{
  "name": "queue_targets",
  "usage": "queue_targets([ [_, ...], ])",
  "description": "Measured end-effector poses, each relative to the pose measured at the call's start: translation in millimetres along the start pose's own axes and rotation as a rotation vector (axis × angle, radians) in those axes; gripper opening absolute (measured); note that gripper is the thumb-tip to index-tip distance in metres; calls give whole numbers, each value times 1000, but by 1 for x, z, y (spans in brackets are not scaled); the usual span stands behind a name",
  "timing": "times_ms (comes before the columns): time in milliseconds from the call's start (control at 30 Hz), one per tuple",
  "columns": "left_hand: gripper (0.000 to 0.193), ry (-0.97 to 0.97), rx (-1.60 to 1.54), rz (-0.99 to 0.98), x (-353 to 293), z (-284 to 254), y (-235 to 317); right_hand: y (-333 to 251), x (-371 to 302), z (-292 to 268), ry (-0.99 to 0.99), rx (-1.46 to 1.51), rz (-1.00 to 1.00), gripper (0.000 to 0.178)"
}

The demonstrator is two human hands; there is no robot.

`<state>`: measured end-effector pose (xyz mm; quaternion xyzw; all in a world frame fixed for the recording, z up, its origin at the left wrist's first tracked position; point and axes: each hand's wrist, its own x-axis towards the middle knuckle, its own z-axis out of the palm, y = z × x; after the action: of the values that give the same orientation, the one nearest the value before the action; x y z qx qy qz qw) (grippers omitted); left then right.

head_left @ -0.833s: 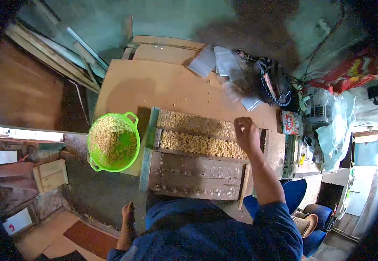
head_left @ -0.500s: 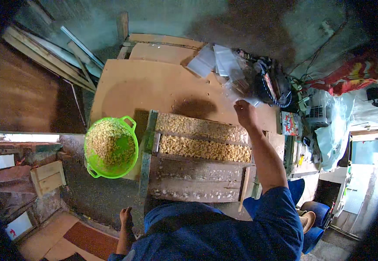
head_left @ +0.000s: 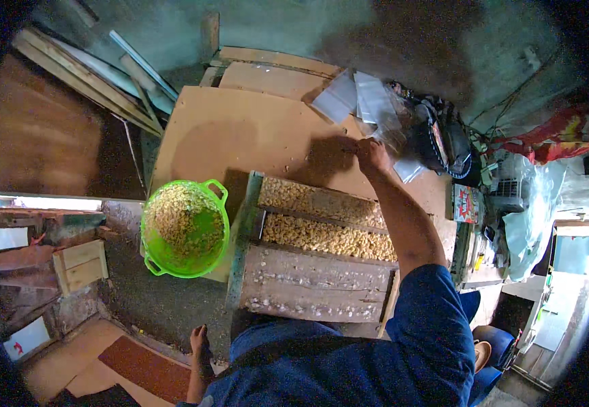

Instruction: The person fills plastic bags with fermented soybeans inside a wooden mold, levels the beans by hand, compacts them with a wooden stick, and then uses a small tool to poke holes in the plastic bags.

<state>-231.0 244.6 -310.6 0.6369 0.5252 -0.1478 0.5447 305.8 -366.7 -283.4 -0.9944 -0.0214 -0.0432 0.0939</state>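
My right hand (head_left: 371, 156) is over the far right of the brown board (head_left: 240, 136), beside several clear plastic bags (head_left: 374, 98). Its fingers look bent together, and I cannot make out what they hold, if anything. My left hand (head_left: 200, 338) hangs low at my left side with its fingers curled and nothing visible in them. Between my body and the board stands a wooden slatted box (head_left: 315, 275), its openings full of pale yellow nut-like pieces (head_left: 328, 235). To its left a bright green two-handled colander (head_left: 196, 261) holds more such pieces.
A dark bundled bag (head_left: 440, 136) lies at the board's right end, with a small printed box (head_left: 466, 205) nearby. Wooden planks (head_left: 84, 74) lean at the far left. Blue barrels (head_left: 494, 342) stand at the lower right, and a red cloth (head_left: 552, 139) hangs at the right.
My right hand has shifted away from a clear plastic bag, which lies on the board to its right. The whole view has shifted slightly. My left hand stays low.
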Motion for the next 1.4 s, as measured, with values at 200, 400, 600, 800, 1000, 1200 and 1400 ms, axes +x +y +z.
queue_targets([
  [200,32,-121,81,201,-2,3,-19,6,-4,0,183,119,34,20],
  [400,46,-461,499,86,-55,6,61,-124,-48,-144,223,334,31,18],
  [600,46,-801,579,79,-141,44,222,-198,-180,-207,-39,885,-64,19],
  [800,49,-802,544,777,-178,95,317,-230,-267,-222,-282,898,-300,19],
  [1000,51,-1066,534,1089,-232,186,351,-229,-286,-239,-511,1206,-261,20],
  [1200,36,-1219,560,721,-230,205,312,-190,-296,-255,-468,1248,-216,26],
  [1400,17,-1100,705,675,-243,209,302,-134,-308,-266,-653,1203,-102,30],
])
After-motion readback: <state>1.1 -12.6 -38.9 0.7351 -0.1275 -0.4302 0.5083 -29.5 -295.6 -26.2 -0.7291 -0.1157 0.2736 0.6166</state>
